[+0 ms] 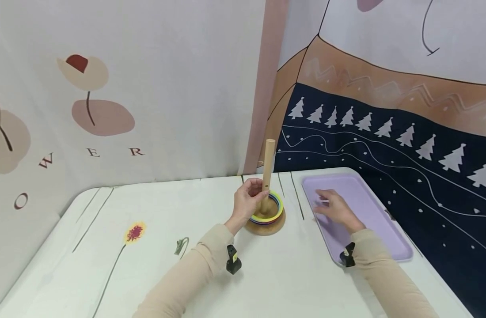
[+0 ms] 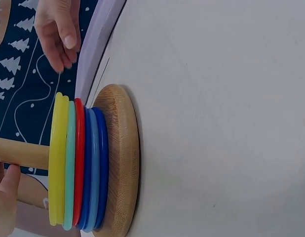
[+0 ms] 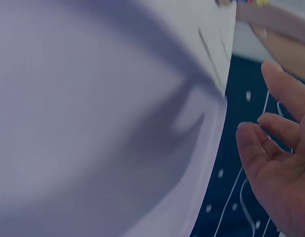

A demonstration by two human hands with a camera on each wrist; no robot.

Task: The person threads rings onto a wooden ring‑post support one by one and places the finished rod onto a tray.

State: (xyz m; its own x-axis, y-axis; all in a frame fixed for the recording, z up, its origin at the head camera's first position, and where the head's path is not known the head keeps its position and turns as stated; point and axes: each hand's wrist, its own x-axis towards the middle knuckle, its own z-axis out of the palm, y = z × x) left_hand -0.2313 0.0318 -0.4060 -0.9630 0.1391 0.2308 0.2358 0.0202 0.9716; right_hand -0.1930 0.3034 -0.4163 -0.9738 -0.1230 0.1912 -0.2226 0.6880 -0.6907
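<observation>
A ring-toss stand has an upright wooden post (image 1: 268, 161) on a round wooden base (image 2: 125, 163). Stacked around the post and lying on the base are several rings: yellow ones (image 2: 57, 197) on top, then a turquoise ring (image 2: 70, 207), a red ring (image 2: 79, 197) and blue rings (image 2: 100, 197) beneath. My left hand (image 1: 248, 198) holds the post low down, thumb and fingers about it just above the rings. Over the left part of the lilac tray (image 1: 366, 207) hovers my right hand (image 1: 335, 207), fingers loosely bent with nothing between them.
The stand and the tray are on a white table (image 1: 147, 265) printed with flowers. Behind the table hangs a pale printed cloth (image 1: 187, 88), and to the right a dark cloth with white trees (image 1: 386, 154). The tray lies along the table's right edge.
</observation>
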